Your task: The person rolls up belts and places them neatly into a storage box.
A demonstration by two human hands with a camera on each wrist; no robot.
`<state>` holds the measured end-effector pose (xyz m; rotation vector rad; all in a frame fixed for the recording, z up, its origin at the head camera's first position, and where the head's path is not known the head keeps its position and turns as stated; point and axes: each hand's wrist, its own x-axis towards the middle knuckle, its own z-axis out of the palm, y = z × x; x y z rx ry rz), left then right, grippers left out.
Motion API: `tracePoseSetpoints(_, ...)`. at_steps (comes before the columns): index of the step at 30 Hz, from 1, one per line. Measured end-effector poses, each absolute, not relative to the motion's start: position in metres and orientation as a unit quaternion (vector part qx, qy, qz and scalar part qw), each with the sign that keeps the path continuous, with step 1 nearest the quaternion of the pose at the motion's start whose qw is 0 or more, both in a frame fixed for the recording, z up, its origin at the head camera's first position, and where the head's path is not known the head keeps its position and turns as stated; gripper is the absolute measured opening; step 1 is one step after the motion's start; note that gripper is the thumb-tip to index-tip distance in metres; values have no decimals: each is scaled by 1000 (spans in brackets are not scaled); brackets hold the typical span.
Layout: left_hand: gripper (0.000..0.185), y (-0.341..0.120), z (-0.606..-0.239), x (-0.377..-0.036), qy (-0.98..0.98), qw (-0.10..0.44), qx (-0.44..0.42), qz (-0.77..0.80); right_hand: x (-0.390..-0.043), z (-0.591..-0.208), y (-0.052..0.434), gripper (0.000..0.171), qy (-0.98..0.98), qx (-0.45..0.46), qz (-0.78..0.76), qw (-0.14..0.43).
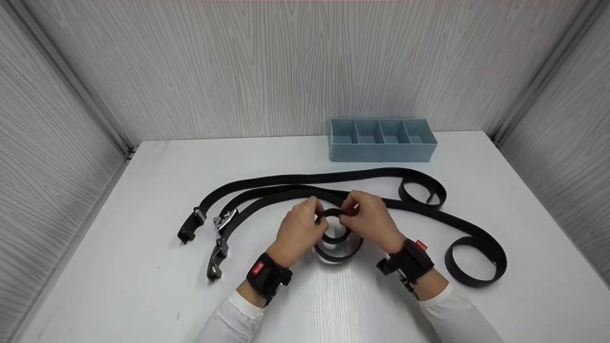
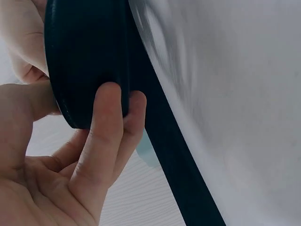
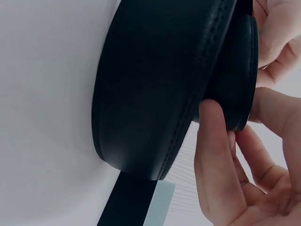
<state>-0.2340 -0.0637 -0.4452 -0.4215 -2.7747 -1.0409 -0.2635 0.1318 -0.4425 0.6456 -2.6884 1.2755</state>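
White tabletop (image 1: 143,286), grey wood-grain panels (image 1: 214,71) all round. Left hand (image 1: 300,228) and right hand (image 1: 374,221) are both pinching the small inner roll of a stitched, black leather-look belt (image 1: 261,202), its looser outer loop just on the near side of the fingertips, its shiny dark metal buckle (image 1: 217,261) off left of the fingers. Mid-coiling, I'd say; next move probably calls for winding in more strap with the edges level. Only labels I spot: red tags (image 1: 258,267) on the black wrist straps (image 1: 414,259) behind the fingers, lettering too tiny to read.
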Motion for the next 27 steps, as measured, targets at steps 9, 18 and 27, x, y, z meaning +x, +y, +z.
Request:
tracePoseSetpoints(9,8,-62,-447,-232,-927,108,-180,-311,-264,-441,132,16,-885,224,407,14)
tracePoseSetpoints(18,8,-62,-449,-233,-928,94,-176,-315,-264,-442,131,14,-888,232,398,14)
tracePoseSetpoints(27,18,-62,-449,-233,-934,83,-147,-314,-265,-444,131,14,-899,200,388,27)
